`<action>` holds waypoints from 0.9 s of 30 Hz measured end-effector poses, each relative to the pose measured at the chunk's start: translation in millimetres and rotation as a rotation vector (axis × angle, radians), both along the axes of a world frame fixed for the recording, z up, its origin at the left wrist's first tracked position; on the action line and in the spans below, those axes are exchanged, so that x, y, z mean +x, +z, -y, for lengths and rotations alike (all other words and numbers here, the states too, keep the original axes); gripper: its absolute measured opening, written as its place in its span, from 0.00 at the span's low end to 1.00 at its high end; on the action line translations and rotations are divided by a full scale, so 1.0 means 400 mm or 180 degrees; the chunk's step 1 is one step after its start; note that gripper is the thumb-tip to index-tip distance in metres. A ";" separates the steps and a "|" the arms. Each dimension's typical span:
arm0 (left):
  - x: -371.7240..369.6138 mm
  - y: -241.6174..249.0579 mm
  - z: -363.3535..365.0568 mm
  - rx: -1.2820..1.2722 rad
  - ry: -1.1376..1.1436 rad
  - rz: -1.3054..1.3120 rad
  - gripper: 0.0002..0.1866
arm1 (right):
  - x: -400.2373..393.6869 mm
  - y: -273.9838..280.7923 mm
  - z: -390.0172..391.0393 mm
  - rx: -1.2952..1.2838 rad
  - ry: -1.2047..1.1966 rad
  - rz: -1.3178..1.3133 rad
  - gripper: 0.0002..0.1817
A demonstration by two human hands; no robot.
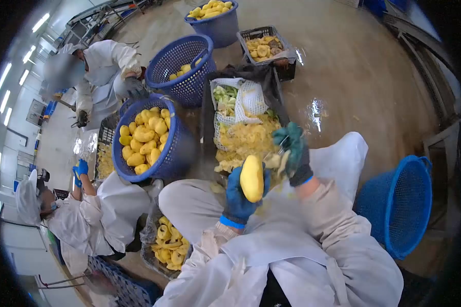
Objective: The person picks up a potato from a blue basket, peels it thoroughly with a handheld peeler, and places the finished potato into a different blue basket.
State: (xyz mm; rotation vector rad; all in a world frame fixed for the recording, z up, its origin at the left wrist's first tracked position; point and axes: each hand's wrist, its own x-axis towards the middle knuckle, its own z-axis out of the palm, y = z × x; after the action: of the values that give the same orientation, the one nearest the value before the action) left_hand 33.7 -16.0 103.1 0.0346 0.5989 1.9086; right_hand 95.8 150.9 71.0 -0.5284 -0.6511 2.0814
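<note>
In the head view my left hand (239, 197), in a blue glove, is closed around a smooth yellow peeled mango (251, 179) held upright above my lap. Close to its right, my right hand (290, 148) in a green glove curls around a small peeling tool, which is blurred and mostly hidden by the fingers. Pale strips of peel (278, 162) hang at that hand. Beneath and beyond both hands is a black crate (206, 120) lined with white netting (252, 98), holding a wet heap of yellow peelings (251, 137) and some green scraps.
A blue basket of yellow mangoes (182, 148) stands left of the crate, with another blue basket (187, 82) behind it. To my right is a blue basket (394, 207). A bagged crate of peels (171, 243) sits at lower left. Two co-workers (74, 222) work on the left.
</note>
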 end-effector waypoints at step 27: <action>0.013 -0.017 -0.002 -0.0298 -0.0615 0.0835 0.34 | 0.016 -0.041 -0.091 0.0197 0.0044 -0.0246 0.11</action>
State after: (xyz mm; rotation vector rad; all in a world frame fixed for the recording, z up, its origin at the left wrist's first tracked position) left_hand 38.8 -15.1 96.5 -0.2084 0.4873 1.6622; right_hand 102.1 187.2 54.5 -0.4073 -0.6735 2.0769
